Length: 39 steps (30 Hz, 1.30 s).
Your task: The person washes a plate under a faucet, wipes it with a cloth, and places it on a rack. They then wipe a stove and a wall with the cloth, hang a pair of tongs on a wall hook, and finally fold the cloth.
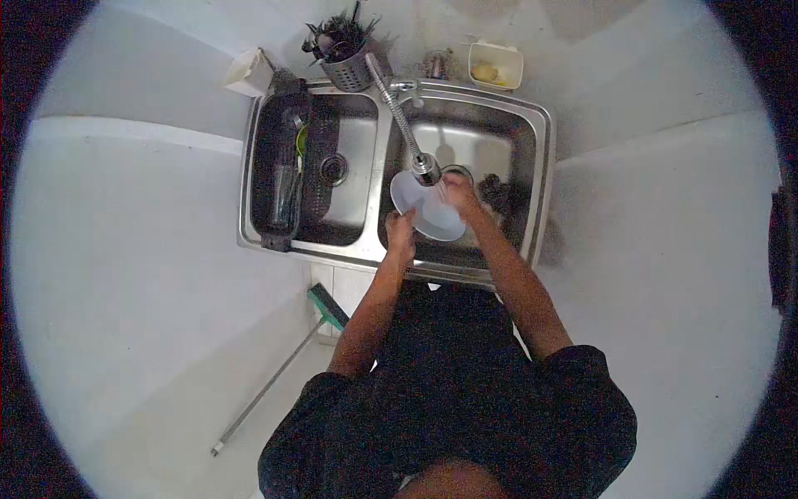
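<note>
A white plate (pixel 434 218) is held tilted over the right sink basin (pixel 490 141), under the spout of the flexible metal faucet (pixel 399 116). My left hand (pixel 401 231) grips its lower left rim, with the thumb on the upper face. At the plate's upper right side is my right hand (pixel 460 197), smeared by motion; whether its fingers hold anything cannot be made out. The faucet head (pixel 426 169) hides part of the plate's top edge. Dark scraps (pixel 496 191) lie in the basin to the right of the right hand.
The left basin (pixel 353 141) holds a black dish rack (pixel 278 241) with a glass and utensils. Behind the sink stand a perforated utensil holder (pixel 351 73) and a white tub (pixel 496 66) with a yellowish item. A green-headed broom (pixel 328 306) lies on the floor at left.
</note>
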Each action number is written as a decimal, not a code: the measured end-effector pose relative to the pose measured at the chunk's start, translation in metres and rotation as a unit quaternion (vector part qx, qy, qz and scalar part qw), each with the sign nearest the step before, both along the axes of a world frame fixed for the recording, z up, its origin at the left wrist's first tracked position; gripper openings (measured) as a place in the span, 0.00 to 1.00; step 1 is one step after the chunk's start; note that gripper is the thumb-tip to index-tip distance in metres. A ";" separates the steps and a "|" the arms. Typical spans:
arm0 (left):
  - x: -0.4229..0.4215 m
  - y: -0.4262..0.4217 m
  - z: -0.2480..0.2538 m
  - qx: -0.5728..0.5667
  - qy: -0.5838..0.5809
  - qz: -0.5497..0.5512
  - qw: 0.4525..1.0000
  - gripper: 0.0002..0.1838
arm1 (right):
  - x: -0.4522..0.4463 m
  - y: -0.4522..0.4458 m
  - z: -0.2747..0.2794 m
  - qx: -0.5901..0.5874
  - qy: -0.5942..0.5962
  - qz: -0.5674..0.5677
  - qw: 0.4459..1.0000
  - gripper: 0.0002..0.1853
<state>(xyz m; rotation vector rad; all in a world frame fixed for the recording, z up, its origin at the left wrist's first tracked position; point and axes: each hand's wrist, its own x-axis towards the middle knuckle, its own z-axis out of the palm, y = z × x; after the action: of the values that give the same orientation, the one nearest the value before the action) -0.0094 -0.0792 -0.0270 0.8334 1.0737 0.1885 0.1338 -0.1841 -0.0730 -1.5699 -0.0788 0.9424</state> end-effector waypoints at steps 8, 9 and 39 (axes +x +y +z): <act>-0.007 0.000 -0.012 -0.041 0.015 -0.012 0.999 0.24 | -0.042 0.005 0.032 0.172 0.250 -0.095 0.948 0.23; -0.010 0.001 -0.012 -0.038 0.013 -0.017 0.999 0.24 | -0.043 0.007 0.034 0.189 0.270 -0.105 0.938 0.23; -0.033 -0.003 -0.028 -0.088 0.036 -0.038 0.995 0.21 | -0.021 -0.007 -0.050 -0.052 -0.251 0.052 0.965 0.15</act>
<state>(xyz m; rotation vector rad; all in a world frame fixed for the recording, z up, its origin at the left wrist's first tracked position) -0.0426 -0.0817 -0.0551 0.7253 1.1073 -0.0001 0.1125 -0.1911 -0.1232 -1.8874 -0.4779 0.6141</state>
